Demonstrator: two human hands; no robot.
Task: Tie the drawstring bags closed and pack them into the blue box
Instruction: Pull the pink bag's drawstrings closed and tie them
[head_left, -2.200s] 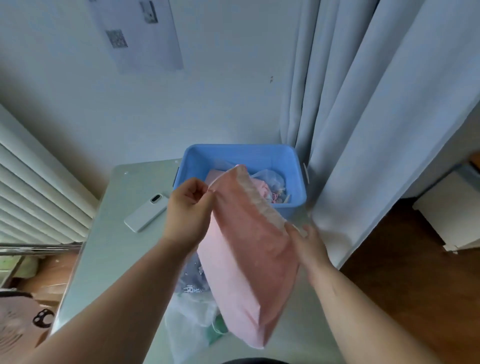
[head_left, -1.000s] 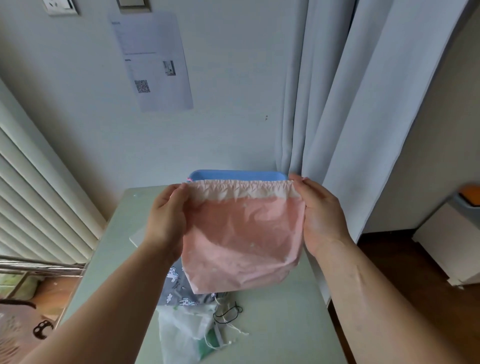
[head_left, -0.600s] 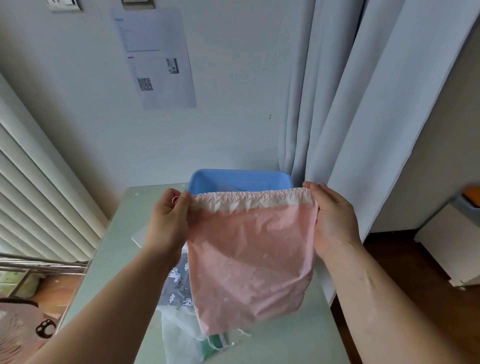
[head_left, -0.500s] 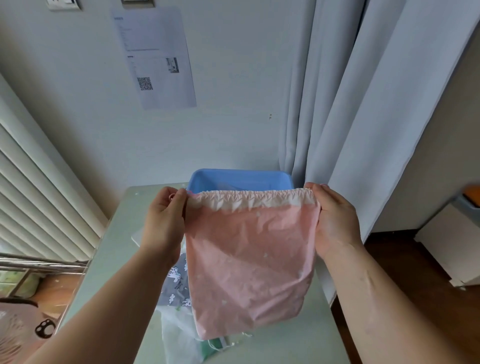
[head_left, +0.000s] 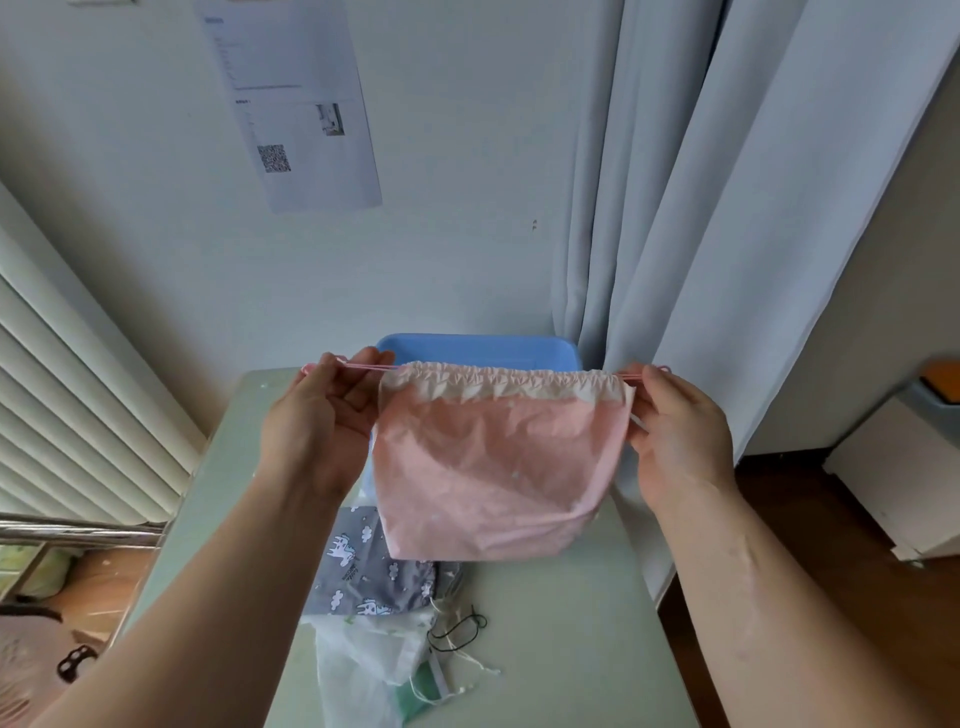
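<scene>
Pink drawstring bag (head_left: 493, 467): held aloft before the far blue box (head_left: 478, 348); cords (head_left: 363, 368) pinched by left hand (head_left: 317, 421) and right hand (head_left: 675, 431). Step judged: cinching. Next: outward pull, then 1 knot required.

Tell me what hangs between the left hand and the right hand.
Head view: the pink drawstring bag hangs there, its cords pinched by the left hand and the right hand.

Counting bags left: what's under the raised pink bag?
A grey printed bag, a translucent white bag and cords on the table; the pink bag covers the grey one's far part.
</scene>
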